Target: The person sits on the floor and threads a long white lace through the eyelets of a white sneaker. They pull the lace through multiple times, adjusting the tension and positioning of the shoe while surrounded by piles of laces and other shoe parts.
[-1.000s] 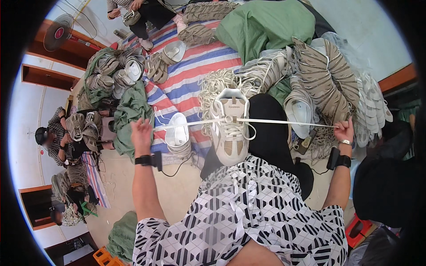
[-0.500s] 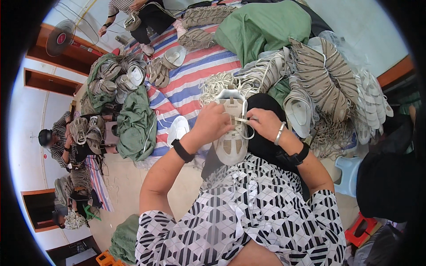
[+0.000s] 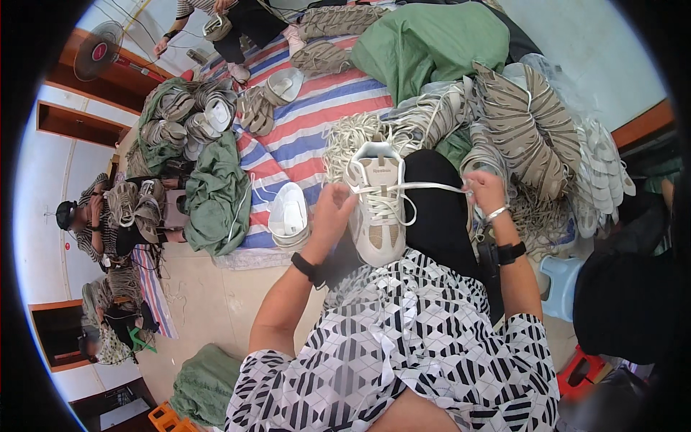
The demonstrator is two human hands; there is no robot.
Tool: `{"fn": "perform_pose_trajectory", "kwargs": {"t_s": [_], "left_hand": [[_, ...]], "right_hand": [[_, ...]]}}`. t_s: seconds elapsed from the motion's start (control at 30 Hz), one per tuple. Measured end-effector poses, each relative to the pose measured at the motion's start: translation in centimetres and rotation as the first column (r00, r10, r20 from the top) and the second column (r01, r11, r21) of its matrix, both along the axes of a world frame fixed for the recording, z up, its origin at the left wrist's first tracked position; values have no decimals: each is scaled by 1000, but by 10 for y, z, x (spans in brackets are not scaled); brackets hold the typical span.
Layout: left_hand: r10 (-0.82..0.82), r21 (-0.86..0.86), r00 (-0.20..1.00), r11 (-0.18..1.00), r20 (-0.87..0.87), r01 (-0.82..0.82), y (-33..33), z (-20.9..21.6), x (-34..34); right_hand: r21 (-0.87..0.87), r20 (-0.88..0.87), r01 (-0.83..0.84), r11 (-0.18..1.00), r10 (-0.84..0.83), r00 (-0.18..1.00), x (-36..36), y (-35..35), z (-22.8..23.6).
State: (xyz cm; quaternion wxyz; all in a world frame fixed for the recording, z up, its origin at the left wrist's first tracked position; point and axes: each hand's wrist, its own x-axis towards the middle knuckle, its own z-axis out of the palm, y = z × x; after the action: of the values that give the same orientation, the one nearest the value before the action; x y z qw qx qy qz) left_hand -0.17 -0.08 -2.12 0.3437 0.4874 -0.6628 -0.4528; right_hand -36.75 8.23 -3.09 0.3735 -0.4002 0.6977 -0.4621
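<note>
A beige and white sneaker (image 3: 379,241) rests on my lap, its toe toward me and its heel opening away. White lacing criss-crosses its front. My right hand (image 3: 486,193), out to the right over my dark trouser leg, is closed on a white shoelace (image 3: 432,186) pulled taut from the top of the lacing. At the shoe's left side, my left hand (image 3: 332,216) has its fingertips pinched at the lace's other side. A loop of lace hangs at the shoe's right edge.
Beyond the shoe lies a heap of loose laces (image 3: 349,147). Stacked beige shoes (image 3: 529,129) stand at the right, near a green cloth (image 3: 432,47). White shoes (image 3: 289,216) sit left on a striped sheet (image 3: 309,122). A blue stool (image 3: 556,286) is at right. Other people work at left.
My hands have parted from close together over the lacing. The right one has drawn the lace out to the right; the left has shifted slightly left, to the shoe's side.
</note>
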Motion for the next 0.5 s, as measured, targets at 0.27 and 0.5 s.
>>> {"fn": "perform_pose_trajectory", "kwargs": {"t_s": [0.27, 0.5], "left_hand": [[40, 116, 999, 992, 10, -41, 3, 29, 4], [291, 526, 779, 848, -555, 58, -49, 55, 11]], "right_hand": [[61, -187, -639, 766, 638, 747, 121, 17, 55], [57, -216, -606, 793, 602, 768, 102, -11, 64]]}}
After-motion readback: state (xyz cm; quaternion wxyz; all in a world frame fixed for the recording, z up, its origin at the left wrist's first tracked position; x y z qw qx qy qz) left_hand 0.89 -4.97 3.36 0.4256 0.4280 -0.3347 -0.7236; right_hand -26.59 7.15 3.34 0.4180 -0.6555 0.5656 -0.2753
